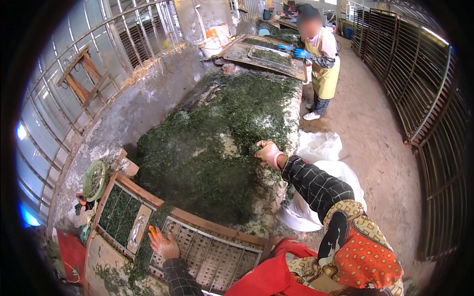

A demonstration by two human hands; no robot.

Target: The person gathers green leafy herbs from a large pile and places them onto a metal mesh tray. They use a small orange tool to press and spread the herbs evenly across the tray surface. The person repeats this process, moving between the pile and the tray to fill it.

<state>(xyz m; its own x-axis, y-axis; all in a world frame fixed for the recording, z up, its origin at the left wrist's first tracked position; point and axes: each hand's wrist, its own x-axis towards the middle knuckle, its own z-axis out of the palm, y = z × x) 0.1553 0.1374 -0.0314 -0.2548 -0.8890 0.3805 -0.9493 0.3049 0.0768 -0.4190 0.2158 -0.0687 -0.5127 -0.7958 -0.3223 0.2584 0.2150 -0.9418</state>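
My right hand (269, 153), in a pale pink glove, reaches over the right edge of a large heap of dark green shredded plant matter (207, 148); its fingers are curled at the heap, and whether they hold some is hard to tell. My left hand (164, 245) is turned up with spread fingers over the frame's left end, an orange cover or object at one fingertip. Below it lies a metal-barred rectangular frame (207, 255) over a perforated surface. Left of it, a second barred frame (118, 211) covers green matter, with a metal-handled board (137, 231) on its right end.
A co-worker in a yellow apron (326, 79) and blue gloves stands at a far table with a green-filled tray (269, 56). White sacks (333, 170) lie right of the heap. Slatted racks (403, 74) line the right side. A green basket (95, 180) stands left.
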